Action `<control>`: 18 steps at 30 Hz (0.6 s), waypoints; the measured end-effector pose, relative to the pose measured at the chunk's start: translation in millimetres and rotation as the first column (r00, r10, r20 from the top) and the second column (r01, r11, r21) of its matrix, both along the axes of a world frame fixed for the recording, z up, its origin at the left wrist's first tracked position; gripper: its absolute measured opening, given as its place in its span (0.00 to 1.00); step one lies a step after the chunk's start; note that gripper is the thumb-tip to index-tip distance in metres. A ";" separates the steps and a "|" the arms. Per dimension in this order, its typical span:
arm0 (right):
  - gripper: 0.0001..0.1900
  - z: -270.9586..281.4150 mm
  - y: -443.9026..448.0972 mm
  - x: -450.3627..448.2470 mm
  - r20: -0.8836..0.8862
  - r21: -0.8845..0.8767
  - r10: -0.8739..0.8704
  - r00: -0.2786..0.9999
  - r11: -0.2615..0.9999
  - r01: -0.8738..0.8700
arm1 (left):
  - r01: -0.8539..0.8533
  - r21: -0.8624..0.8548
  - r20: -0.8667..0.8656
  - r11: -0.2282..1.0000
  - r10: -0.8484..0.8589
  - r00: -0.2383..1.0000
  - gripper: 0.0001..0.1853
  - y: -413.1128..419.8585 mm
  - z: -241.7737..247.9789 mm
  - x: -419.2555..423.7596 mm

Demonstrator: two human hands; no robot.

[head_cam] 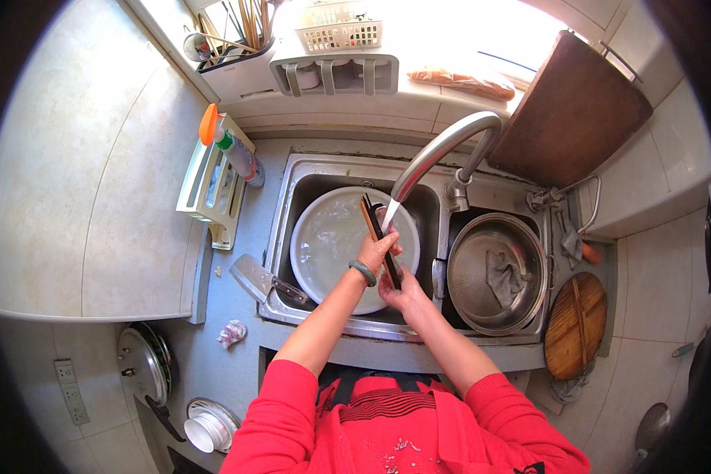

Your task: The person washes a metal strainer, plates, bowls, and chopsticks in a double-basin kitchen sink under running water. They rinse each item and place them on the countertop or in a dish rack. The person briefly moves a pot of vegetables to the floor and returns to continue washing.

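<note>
Water runs from the curved metal faucet (444, 148) onto a bundle of dark and light chopsticks (370, 217). My left hand (379, 249), with a green bangle at the wrist, is closed around the bundle's middle. My right hand (402, 290) holds its lower end. Something rounded shows beside the bundle's upper end, too hidden to name. Both hands are over a large white basin (326, 255) of water in the left sink bowl. In the right bowl sits a round metal pan (471, 284) with a grey cloth (503, 278) in it.
A cleaver (253, 278) lies across the sink's left rim. An orange-topped spray bottle (240, 157) stands by a cream rack (213, 195). At right are a large cutting board (575, 112) and a round wooden lid (575, 326). White bowls (204, 431) and a pot lid (142, 364) are lower left.
</note>
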State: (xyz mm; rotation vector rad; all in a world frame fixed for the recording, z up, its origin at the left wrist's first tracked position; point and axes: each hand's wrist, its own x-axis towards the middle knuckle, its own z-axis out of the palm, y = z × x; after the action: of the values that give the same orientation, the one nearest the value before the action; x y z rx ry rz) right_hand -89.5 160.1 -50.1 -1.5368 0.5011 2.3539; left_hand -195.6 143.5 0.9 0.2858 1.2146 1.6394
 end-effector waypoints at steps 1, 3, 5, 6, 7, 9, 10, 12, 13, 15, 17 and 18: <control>0.12 1.2 -0.6 3.3 -0.037 0.005 0.002 0.999 1.000 -0.002 | -0.005 -0.020 0.012 1.000 0.005 1.000 0.10 -1.4 0.2 3.0; 0.13 2.8 -3.0 8.2 -0.055 -0.023 0.012 0.998 1.000 -0.013 | -0.013 -0.012 0.000 1.000 0.013 1.000 0.09 -1.7 1.7 6.6; 0.13 5.0 -7.0 12.2 -0.107 0.089 0.124 0.987 0.989 -0.115 | -0.001 -0.039 -0.035 0.999 0.000 0.999 0.09 1.1 4.2 6.2; 0.13 6.9 -8.3 13.5 -0.062 0.133 0.174 0.983 0.977 -0.165 | 0.014 -0.037 -0.042 0.999 -0.015 0.999 0.10 3.5 5.6 4.5; 0.13 9.7 -7.9 14.6 -0.027 0.327 0.269 0.963 0.912 -0.246 | -0.004 -0.023 -0.043 1.000 0.003 0.999 0.10 6.3 7.1 2.3; 0.14 18.0 -2.7 18.4 0.249 0.587 0.377 0.892 0.674 -0.448 | -0.033 -0.070 -0.040 0.997 0.030 0.999 0.11 11.5 10.4 -3.5; 0.16 22.4 3.0 15.2 0.235 0.781 0.312 0.921 0.503 -0.370 | -0.011 -0.107 -0.084 0.994 0.002 0.996 0.11 13.6 12.3 -7.4; 0.18 33.8 27.2 16.1 0.290 0.827 0.272 0.918 0.412 -0.384 | -0.062 -0.016 0.006 0.998 0.062 0.998 0.11 16.2 16.0 -12.3; 0.18 39.3 43.3 16.1 0.231 0.830 0.265 0.936 0.449 -0.332 | -0.073 -0.004 0.016 0.997 0.074 0.997 0.10 16.3 17.9 -14.0; 0.18 48.8 81.0 18.9 0.215 0.816 0.316 0.924 0.462 -0.347 | -0.077 0.003 0.074 0.997 0.077 0.994 0.09 14.4 20.9 -16.5; 0.17 54.2 113.2 21.6 0.431 0.825 0.331 0.839 0.233 -0.516 | -0.070 -0.008 0.109 0.997 0.071 0.992 0.08 9.6 22.9 -17.7; 0.16 55.9 125.9 22.8 0.477 0.814 0.326 0.817 0.187 -0.550 | -0.059 -0.034 0.120 0.998 0.063 0.991 0.09 6.2 23.0 -16.9</control>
State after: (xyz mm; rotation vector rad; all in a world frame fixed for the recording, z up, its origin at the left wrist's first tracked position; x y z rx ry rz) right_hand -66.7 286.0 5.8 -1.2775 -1.3966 1.9918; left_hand -212.5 149.7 23.9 0.1291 1.1651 1.6644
